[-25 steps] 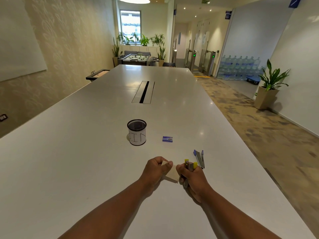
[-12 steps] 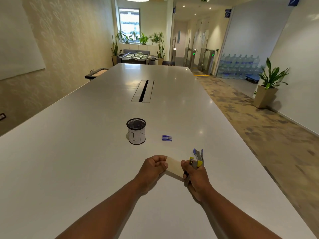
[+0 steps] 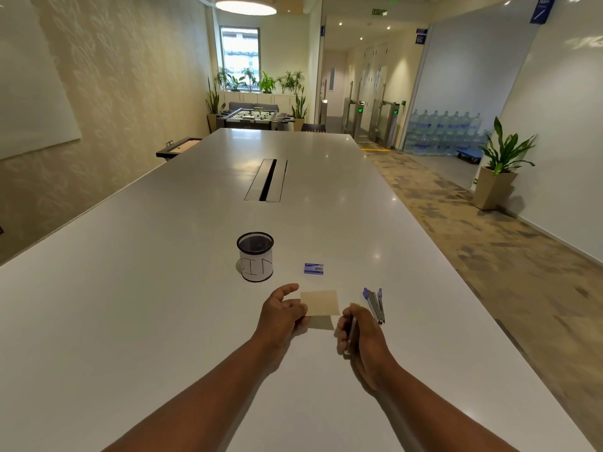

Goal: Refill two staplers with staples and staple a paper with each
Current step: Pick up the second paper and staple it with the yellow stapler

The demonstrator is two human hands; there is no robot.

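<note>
While the left hand pinches a small tan paper by its left edge just above the white table, the right hand beside it is curled around a yellow-tipped stapler. A blue-and-silver stapler lies on the table just right of that hand. Farther out sit a small blue staple box and, to its left, a mesh pen cup.

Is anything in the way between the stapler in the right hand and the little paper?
Nothing visible is. The right hand grips the yellow stapler, and the tan paper, held by the left hand, sits just beside it with only bare table between. The blue stapler lies off to the right.
</note>
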